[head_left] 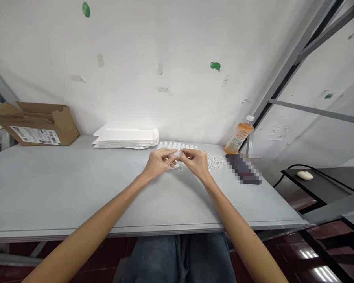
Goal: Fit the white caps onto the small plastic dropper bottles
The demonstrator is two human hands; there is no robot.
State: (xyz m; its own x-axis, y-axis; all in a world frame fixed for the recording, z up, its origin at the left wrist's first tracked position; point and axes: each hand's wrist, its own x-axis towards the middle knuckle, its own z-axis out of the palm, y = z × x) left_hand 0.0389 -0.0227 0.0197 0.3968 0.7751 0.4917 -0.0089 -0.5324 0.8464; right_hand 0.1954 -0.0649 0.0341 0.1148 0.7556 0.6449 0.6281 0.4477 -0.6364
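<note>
My left hand (pixel 159 163) and my right hand (pixel 197 163) meet above the grey table (pixel 76 188), and their fingertips pinch a small white translucent piece (pixel 174 156) between them. Its exact shape is mostly hidden by my fingers. A thin white loop of cord (pixel 179 168) hangs below it, touching the tabletop. Behind my hands lies a row of small white moulded items (pixel 177 146). To the right of my right hand sits a loose pile of white curled strips (pixel 216 162).
A stack of white paper sleeves (pixel 125 137) and a torn cardboard box (pixel 37 124) stand along the wall. At the right are an orange-labelled plastic bottle (pixel 238 135), a pixelated dark flat object (pixel 243 169), and a white computer mouse (pixel 305 175) on a black side table.
</note>
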